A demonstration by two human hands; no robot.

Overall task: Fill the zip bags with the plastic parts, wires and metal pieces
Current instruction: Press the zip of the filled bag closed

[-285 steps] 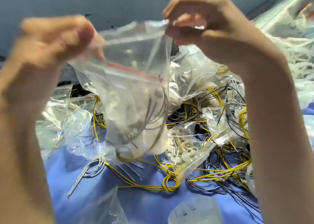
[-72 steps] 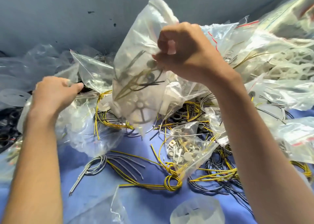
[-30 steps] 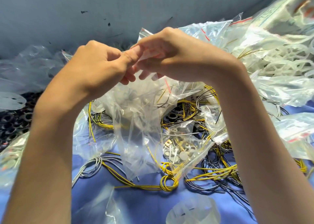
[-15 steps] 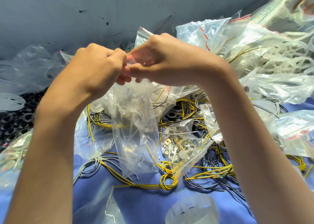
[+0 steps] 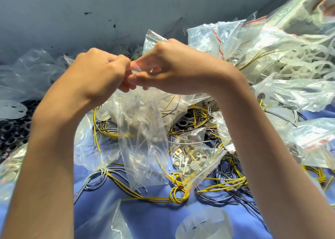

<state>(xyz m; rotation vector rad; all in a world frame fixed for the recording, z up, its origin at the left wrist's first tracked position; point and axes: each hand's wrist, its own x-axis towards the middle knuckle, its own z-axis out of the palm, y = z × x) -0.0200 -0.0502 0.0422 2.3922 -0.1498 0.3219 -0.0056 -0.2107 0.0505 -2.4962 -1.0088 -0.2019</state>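
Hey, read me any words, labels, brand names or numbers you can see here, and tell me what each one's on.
No text here can be read.
On the large bag, top right: a line of bluish print, too blurred to read.
On the same bag's far corner: orange-red marks, too blurred to tell whether they are letters.
On the held zip bag: a plain red stripe, no text.

Bare left hand (image 5: 98,73), bare right hand (image 5: 178,66), wrists (image 5: 59,108) and forearms (image 5: 45,166) uncovered all the way to the near edge of view, knuckles (image 5: 94,51) showing as rounded ridges
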